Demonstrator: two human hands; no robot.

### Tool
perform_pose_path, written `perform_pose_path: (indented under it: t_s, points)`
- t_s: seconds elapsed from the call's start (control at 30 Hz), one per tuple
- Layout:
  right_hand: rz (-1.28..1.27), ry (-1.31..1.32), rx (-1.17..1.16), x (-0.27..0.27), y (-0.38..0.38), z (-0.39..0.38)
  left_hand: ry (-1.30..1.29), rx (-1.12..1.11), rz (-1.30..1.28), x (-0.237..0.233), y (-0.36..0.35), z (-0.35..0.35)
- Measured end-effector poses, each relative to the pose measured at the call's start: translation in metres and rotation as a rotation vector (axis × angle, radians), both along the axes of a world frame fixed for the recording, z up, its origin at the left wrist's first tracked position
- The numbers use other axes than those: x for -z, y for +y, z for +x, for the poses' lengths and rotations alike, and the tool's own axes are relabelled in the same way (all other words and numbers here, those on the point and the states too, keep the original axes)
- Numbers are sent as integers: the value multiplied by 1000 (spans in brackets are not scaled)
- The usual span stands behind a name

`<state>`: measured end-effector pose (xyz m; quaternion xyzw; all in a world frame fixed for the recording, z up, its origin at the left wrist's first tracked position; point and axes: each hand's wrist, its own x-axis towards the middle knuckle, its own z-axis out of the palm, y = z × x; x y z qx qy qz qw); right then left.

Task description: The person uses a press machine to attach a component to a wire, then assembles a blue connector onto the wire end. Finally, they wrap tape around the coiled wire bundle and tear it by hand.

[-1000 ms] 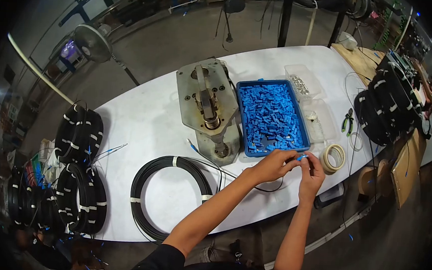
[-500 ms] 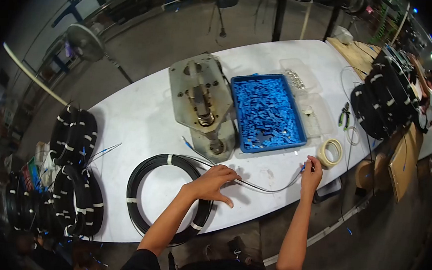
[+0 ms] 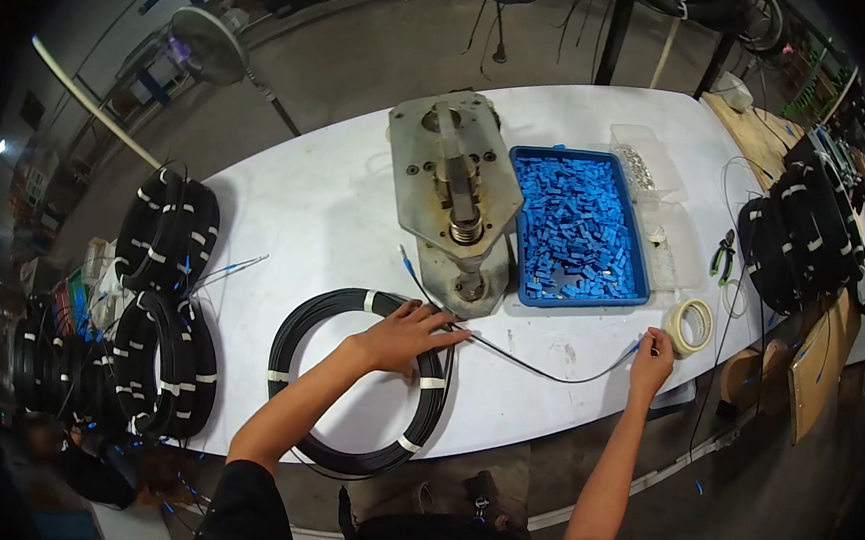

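A coil of black cable (image 3: 290, 335), bound with white tape, lies on the white table near its front edge. My left hand (image 3: 403, 338) rests over the coil's upper right side, fingers spread, touching the cable. From there a loose cable end (image 3: 545, 375) runs right in a shallow curve to my right hand (image 3: 653, 356). The fingers of my right hand are pinched on its blue tip, beside a tape roll (image 3: 689, 328). Another cable end with a blue connector (image 3: 409, 265) points up beside the metal press (image 3: 456, 181).
A blue tray (image 3: 581, 302) of small blue parts stands right of the press, with clear boxes (image 3: 670, 247) beyond. Green-handled pliers (image 3: 722, 258) lie farther right. Taped black coils stand at the left (image 3: 165, 362) and right (image 3: 806, 236). A fan (image 3: 207, 46) is behind.
The view has shifted, moving the table items right in the frame. My left hand has moved left onto the coil. My right hand still holds the cable tip.
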<state>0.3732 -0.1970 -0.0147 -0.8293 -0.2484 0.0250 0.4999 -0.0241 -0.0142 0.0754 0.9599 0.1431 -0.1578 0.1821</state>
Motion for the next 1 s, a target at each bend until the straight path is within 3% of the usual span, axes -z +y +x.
perform_pose_path:
  t_s: [0.07,0.47,0.57,0.67,0.77,0.83,0.93,1.0]
  points:
    - [-9,-12,-26,-2,2,-4,-65,-5,121,5,2,-3]
    - [-30,199,-70,-2,-8,-18,-186,-216,197,20,6,-23]
    - [-80,54,-90,-14,-15,-34,-366,-346,325,37,19,-35]
    - [-164,69,-157,-17,-22,-47,-301,-521,385,46,25,-38]
    - [-235,48,-227,-18,-24,-60,-271,-541,383,49,26,-39]
    - [-378,-276,-357,-26,-20,-72,-307,-511,347,38,24,-39]
    - [-312,-461,-367,-38,-6,-103,-335,-484,312,30,20,-39]
    - [-324,-407,-388,-36,-1,-114,-331,-486,317,28,19,-38]
